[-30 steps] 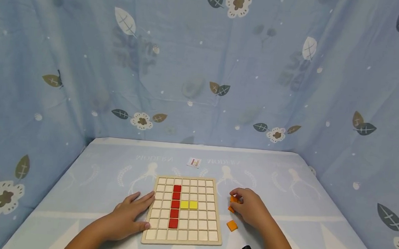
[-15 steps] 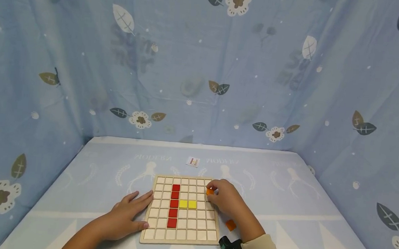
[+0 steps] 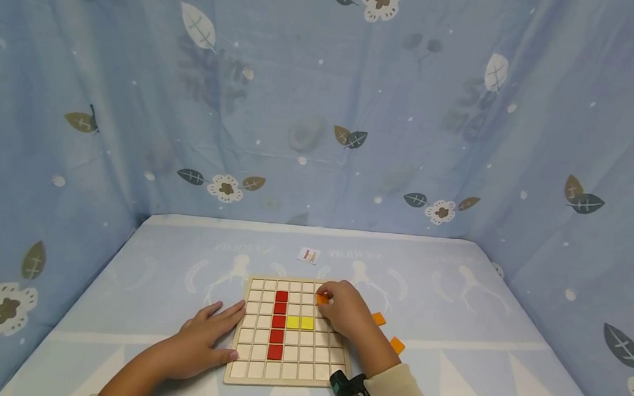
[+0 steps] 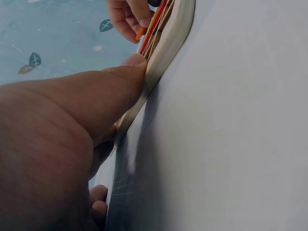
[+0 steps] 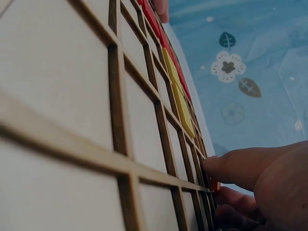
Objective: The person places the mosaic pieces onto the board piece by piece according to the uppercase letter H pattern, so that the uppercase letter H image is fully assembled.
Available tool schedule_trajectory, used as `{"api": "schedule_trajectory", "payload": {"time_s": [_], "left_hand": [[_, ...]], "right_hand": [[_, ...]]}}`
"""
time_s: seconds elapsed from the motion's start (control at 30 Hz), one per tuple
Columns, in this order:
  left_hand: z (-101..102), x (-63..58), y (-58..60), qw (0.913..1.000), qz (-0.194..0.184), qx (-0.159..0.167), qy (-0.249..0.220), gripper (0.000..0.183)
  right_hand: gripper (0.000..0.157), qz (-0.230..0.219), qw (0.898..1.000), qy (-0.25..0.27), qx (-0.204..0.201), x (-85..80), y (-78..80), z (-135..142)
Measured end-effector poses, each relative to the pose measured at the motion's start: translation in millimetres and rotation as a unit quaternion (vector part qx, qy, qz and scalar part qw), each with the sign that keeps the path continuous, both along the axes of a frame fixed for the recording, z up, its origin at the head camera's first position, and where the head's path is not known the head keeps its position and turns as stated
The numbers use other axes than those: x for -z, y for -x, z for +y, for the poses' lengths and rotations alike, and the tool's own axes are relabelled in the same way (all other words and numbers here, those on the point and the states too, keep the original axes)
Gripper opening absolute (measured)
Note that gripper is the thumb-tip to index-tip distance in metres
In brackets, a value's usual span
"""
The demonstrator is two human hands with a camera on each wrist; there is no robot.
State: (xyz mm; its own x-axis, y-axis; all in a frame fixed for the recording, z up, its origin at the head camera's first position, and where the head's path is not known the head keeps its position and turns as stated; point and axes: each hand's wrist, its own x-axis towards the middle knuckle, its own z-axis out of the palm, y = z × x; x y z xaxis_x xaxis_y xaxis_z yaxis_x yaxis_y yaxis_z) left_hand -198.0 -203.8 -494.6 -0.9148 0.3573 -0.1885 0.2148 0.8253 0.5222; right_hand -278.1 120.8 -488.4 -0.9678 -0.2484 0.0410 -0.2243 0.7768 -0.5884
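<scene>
A wooden grid board [image 3: 282, 383] lies on the table in the head view. Several red tiles [image 3: 278, 322] form a column on it, and two yellow tiles [image 3: 299, 323] extend rightward from that column's middle. My left hand [image 3: 202, 344] rests at the board's left side, fingers spread, its thumb [image 4: 130, 67] against the frame in the left wrist view. Over the upper right cells, my right hand [image 3: 346, 310] pinches an orange tile [image 3: 321, 299] between thumb and fingers. The right wrist view shows that tile's edge [image 5: 216, 182] right at the grid, mostly covered by the thumb.
Two loose orange tiles [image 3: 378, 319] lie right of the board, beside my right forearm. Behind the board is a small printed card [image 3: 308, 256]. A black wrist device [image 3: 347, 384] sits by the right sleeve, near the board's lower right corner. A patterned blue curtain [image 3: 324, 100] encloses the table.
My right hand has picked up an orange tile from the table right of the board and carried it leftward over the upper right cells. My left hand stays at the board's left edge.
</scene>
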Motion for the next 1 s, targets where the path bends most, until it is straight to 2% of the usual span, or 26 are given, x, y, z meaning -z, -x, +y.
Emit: {"api": "schedule_trajectory", "payload": {"time_s": [0.2, 0.6, 1.0], "left_hand": [[-0.2, -1.2, -0.2, 1.0, 0.003, -0.007, 0.004, 0.09], [0.7, 2.3, 1.9, 1.0, 0.004, -0.001, 0.0, 0.09], [1.6, 2.0, 1.0, 1.0, 0.003, 0.0, -0.005, 0.089]], "right_hand": [[0.025, 0.002, 1.0, 0.005, -0.003, 0.5, 1.4, -2.1], [0.025, -0.006, 1.0, -0.01, 0.022, -0.6, 2.4, -5.8], [0.03, -0.016, 0.999, 0.0, 0.034, 1.8, 2.6, -6.0]]}}
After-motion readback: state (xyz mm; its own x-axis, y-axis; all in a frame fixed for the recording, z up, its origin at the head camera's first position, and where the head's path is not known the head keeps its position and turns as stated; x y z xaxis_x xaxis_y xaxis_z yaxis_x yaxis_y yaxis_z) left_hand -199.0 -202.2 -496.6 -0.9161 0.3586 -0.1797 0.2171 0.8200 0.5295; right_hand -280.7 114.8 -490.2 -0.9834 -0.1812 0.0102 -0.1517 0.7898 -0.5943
